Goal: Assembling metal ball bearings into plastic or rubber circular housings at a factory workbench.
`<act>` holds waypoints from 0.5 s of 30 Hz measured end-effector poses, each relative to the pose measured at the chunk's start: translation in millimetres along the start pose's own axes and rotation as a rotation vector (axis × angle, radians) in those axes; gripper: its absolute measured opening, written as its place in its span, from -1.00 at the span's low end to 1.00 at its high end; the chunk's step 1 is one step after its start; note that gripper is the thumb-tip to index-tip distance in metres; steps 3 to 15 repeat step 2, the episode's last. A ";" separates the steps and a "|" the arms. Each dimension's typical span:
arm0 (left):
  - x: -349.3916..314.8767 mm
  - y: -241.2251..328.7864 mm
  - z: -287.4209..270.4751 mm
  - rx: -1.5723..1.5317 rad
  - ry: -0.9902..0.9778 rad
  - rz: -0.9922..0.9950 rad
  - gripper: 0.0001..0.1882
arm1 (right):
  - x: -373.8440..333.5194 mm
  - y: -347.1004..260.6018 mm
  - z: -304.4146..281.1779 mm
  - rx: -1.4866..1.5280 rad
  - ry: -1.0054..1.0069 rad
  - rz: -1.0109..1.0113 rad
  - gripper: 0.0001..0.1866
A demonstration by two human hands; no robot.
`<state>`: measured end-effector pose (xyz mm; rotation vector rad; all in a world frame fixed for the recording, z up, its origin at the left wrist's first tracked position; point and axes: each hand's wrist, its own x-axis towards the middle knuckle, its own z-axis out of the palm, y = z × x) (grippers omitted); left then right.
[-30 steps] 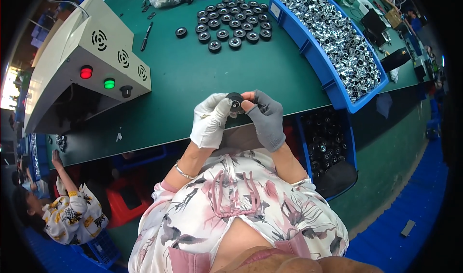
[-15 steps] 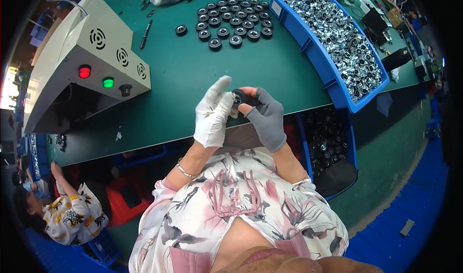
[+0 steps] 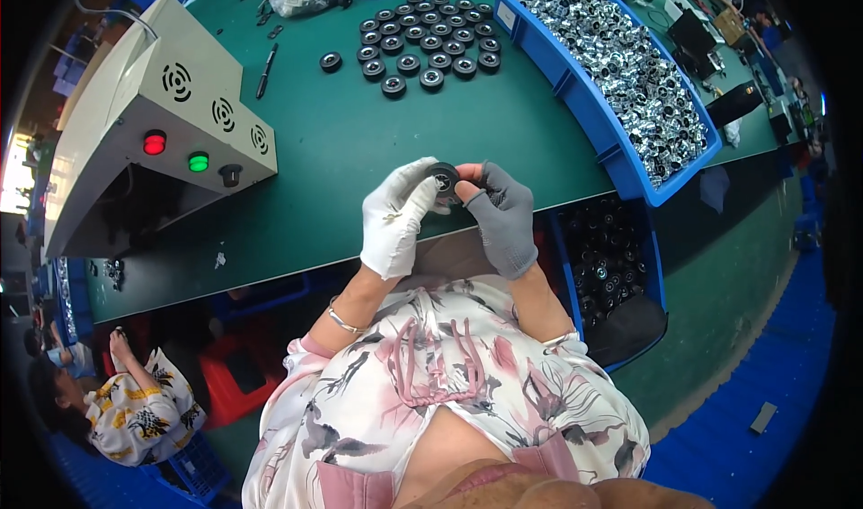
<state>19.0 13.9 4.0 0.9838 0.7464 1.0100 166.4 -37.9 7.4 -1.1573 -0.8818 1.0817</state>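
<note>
A small black wheel with a light hub [image 3: 443, 179] is held between both hands, just above the near part of the green table. My left hand [image 3: 394, 221], in a white glove, is closed on the wheel's left side, thumb across its face. My right hand [image 3: 503, 217], in a grey glove with bare fingertips, pinches the right side between thumb and fingers. Farther off on the table stand several similar black wheels [image 3: 431, 79] in a cluster, with a single wheel [image 3: 331, 61] apart at its left.
A cream machine [image 3: 135, 113] with red and green lamps stands at the left. At the right, a blue bin [image 3: 584, 95] holds shiny metal parts. A lower blue crate [image 3: 661, 284] holds black wheels. A black pen [image 3: 267, 70] lies near the machine. Another person [image 3: 148, 401] sits lower left.
My left fingers, raised before, have folded onto the wheel. Its face now shows more fully toward me. The person at lower left has moved a hand off the table edge.
</note>
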 end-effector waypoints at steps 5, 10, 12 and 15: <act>2.6 1.2 -4.4 0.090 -0.045 -0.037 -0.53 | 0.2 0.2 -0.3 -0.072 -0.005 -0.044 -0.76; 2.6 1.2 -4.4 0.090 -0.045 -0.037 -0.53 | 0.2 0.2 -0.3 -0.072 -0.005 -0.044 -0.76; 2.6 1.2 -4.4 0.090 -0.045 -0.037 -0.53 | 0.2 0.2 -0.3 -0.072 -0.005 -0.044 -0.76; 2.6 1.2 -4.4 0.090 -0.045 -0.037 -0.53 | 0.2 0.2 -0.3 -0.072 -0.005 -0.044 -0.76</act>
